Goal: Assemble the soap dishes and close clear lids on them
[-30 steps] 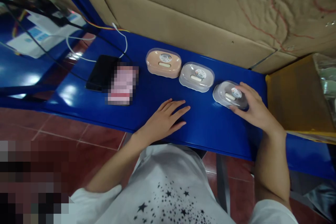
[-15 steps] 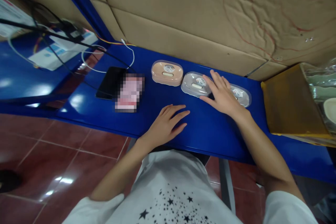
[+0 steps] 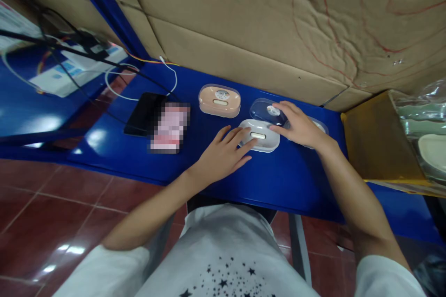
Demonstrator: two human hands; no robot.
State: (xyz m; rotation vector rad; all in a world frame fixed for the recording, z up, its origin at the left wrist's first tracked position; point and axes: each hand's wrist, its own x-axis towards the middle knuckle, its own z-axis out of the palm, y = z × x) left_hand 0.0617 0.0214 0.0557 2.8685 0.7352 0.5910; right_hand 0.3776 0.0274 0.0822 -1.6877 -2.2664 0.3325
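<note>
A white oval soap dish (image 3: 268,143) with a cream bar-shaped piece in its middle lies uncovered on the blue table. My left hand (image 3: 223,153) reaches over its left end, fingers stretched and apart, the fingertips at the rim and inside. Just behind the dish is its clear oval lid (image 3: 262,110) with a round sticker. My right hand (image 3: 299,126) grips the lid's right end between thumb and fingers. Partly hidden behind that hand sits another lidded soap dish (image 3: 322,126). A peach soap dish (image 3: 218,106) under a clear lid stands to the left.
Left on the blue table (image 3: 209,185) lie a dark phone-like device (image 3: 141,113) and a blurred pink item (image 3: 170,127), beside a white cable (image 3: 176,79). A cardboard box (image 3: 378,137) of wrapped dishes stands at right. Cardboard (image 3: 244,18) lines the back.
The clear lid has come off the middle soap dish and is in my right hand. The white dish now sits nearer to me, and my left hand has moved right onto its end.
</note>
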